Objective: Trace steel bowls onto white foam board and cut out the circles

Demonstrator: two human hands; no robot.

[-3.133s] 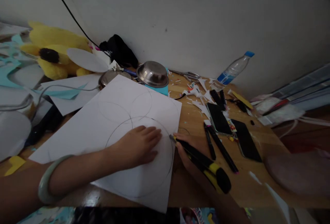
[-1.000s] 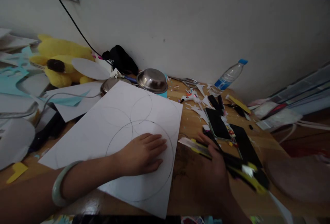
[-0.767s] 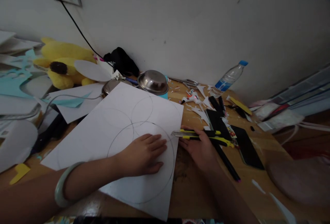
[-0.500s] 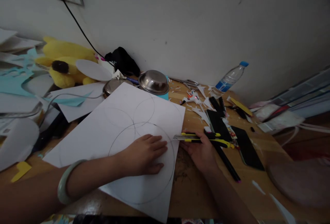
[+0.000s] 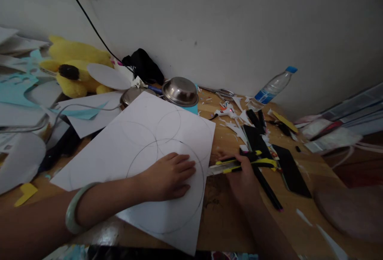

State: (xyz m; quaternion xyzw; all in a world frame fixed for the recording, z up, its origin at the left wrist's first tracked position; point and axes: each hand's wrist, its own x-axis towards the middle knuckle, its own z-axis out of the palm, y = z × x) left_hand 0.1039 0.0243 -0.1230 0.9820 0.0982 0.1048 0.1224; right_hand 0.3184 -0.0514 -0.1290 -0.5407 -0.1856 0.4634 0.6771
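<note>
My left hand (image 5: 169, 176) lies flat on a large white sheet of paper (image 5: 176, 224), its fingers stretched out over a drawn circle. Several overlapping pencil circles mark the sheet, and a pale green bangle (image 5: 73, 210) is on my left wrist. Just past the paper's right edge, my right hand (image 5: 243, 182) is closed around a yellow and black utility knife (image 5: 231, 167). The knife's metal blade points left and its tip is close to the sheet's edge; I cannot tell whether they touch.
Behind the sheet stand an upturned metal bowl (image 5: 180, 91) and a yellow plush toy (image 5: 80, 60). A glue gun (image 5: 226, 111), a tilted water bottle (image 5: 269, 90), a black marker (image 5: 267, 190), dark tablet-like slabs (image 5: 291, 170) and paper scraps lie to the right.
My right hand with the utility knife has shifted slightly right, and the knife has tilted a little. My left hand stays flat on the paper. The view has moved slightly.
</note>
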